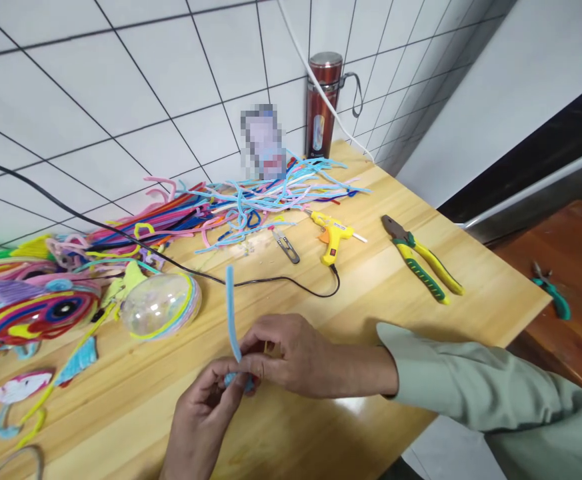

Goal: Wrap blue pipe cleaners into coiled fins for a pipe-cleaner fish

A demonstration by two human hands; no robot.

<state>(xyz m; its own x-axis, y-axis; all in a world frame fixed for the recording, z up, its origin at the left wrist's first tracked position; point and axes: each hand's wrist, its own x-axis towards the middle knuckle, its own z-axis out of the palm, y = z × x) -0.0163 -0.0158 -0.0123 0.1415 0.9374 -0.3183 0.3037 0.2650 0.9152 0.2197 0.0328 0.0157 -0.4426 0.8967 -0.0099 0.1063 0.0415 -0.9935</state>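
Between my two hands is a light blue pipe cleaner (231, 313), its free end standing up above the fingers. My left hand (213, 397) is closed on a small bundled blue piece at the lower end, mostly hidden by the fingers. My right hand (285, 353) pinches the pipe cleaner just above that, thumb and forefinger together, touching the left fingertips. A clear plastic dome (158, 307) edged with pastel pipe cleaners lies to the left of the hands. Beyond them a yellow hot glue gun (333, 239) and thread snips (287, 247) rest on the wooden table (371, 300).
Loose pipe cleaners (251, 200) pile along the tiled wall. A colourful fish craft (45, 310) sits at left. Green-yellow pliers (421, 260) lie at right, and a red-brown thermos (323, 107) stands at the back. A black cord (291, 279) crosses the table to the glue gun.
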